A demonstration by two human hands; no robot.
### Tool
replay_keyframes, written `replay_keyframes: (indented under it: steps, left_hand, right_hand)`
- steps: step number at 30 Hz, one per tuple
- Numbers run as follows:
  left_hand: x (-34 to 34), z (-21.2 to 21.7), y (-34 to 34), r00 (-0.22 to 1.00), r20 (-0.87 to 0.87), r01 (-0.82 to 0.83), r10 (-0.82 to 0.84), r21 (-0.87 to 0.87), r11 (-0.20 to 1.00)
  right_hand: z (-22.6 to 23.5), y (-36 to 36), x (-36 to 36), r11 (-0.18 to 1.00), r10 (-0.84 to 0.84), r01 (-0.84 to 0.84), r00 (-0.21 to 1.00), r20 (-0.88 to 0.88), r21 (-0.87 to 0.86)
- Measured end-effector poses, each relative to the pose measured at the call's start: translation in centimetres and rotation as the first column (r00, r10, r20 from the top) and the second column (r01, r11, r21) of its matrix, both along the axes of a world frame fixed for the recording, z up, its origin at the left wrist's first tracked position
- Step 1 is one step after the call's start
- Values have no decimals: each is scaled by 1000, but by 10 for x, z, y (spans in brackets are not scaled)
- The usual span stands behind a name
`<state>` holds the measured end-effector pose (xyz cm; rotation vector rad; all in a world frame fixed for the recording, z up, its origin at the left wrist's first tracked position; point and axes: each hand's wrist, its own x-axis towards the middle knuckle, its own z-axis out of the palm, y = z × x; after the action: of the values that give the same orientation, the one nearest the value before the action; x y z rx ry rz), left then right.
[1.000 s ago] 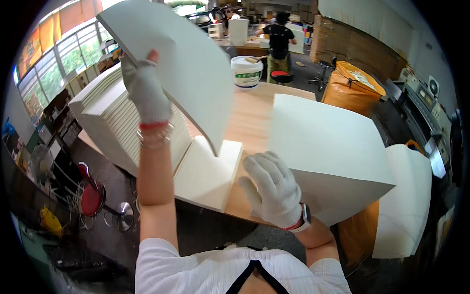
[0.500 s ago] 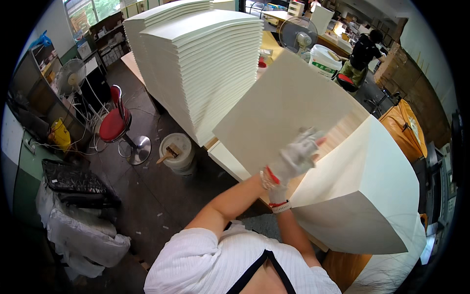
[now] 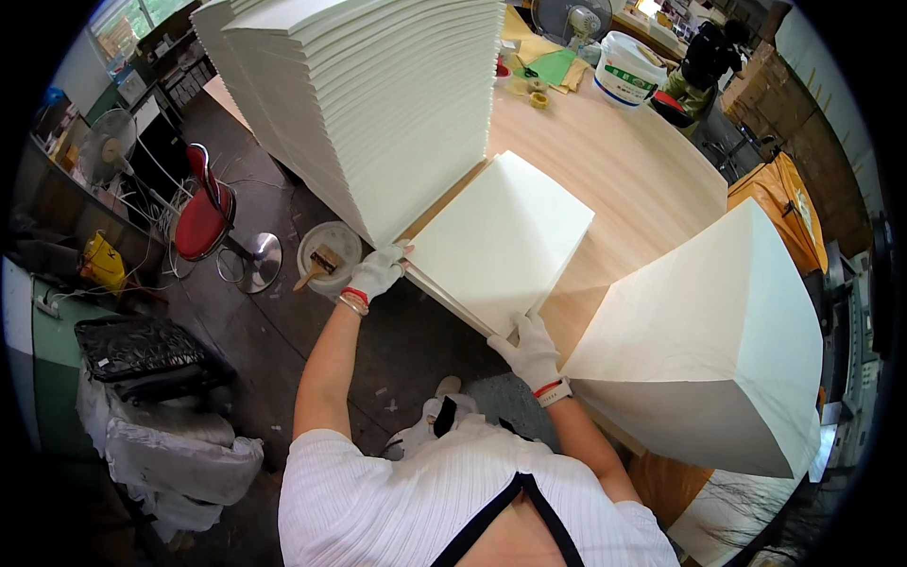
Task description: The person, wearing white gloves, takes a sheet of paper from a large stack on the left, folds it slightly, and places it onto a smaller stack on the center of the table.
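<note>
A square white board (image 3: 505, 236) lies flat on a low pile near the table's front edge. My left hand (image 3: 378, 271), in a white knit glove with a red cuff, has its fingers closed on the board's left corner. At the near corner, my right hand (image 3: 531, 350), gloved alike, grips the board's edge, thumb uppermost. The fingertips under the edges are hidden. Just beyond my left hand rises a tall stack of white boards (image 3: 378, 123). To the right of my right hand stands another pile of large white sheets (image 3: 680, 331), its sides curved by the lens.
The wood-grain table (image 3: 652, 180) carries a white bucket (image 3: 628, 71), a tape roll (image 3: 539, 99) and green paper (image 3: 553, 66). On the floor at left are a lidded pail (image 3: 331, 250) with a brush (image 3: 324, 263) and a red stool (image 3: 203, 222). A person (image 3: 707, 61) works far right.
The board that stood tilted up before me is now lying flat. My hands, close together before, have moved apart to two of its corners. The view has shifted slightly.
</note>
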<state>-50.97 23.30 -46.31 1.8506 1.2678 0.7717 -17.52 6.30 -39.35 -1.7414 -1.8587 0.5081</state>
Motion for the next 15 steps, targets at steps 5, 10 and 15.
replay_keyframes:
  steps: [5,10,15]
  left_hand:
    - [-12,18,-1,994,108,28,-10,-167,985]
    - [6,47,-4,857,358,-124,371,-554,823]
    - [4,59,-9,987,60,-121,147,-319,940]
  right_hand:
    - [-1,3,-6,1000,25,-27,990,137,13]
    - [-1,3,-6,998,48,-54,989,143,35]
    - [-1,3,-7,999,47,-49,987,151,4]
